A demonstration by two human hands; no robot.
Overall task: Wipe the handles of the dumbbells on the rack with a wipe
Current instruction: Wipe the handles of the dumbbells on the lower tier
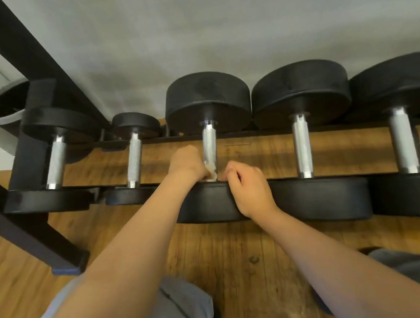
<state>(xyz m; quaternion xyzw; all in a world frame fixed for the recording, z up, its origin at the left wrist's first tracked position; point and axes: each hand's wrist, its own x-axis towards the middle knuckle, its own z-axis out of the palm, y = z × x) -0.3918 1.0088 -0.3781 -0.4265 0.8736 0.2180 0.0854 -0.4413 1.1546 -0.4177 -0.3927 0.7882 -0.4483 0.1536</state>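
Observation:
Several black dumbbells with knurled silver handles lie side by side on a low black rack (25,167). My left hand (186,163) grips a small white wipe (211,170) against the near end of the middle dumbbell's handle (209,143). My right hand (247,188) rests with curled fingers on the near black head (209,204) of that same dumbbell, just right of the wipe. Other handles stand at the far left (56,165), left (133,159), right (302,145) and far right (402,140).
The rack stands against a grey wall on a wooden floor (230,263). A black slanted frame post (30,57) rises at the left, with a round grey bin (1,106) behind it. My knees in grey trousers (180,309) show at the bottom.

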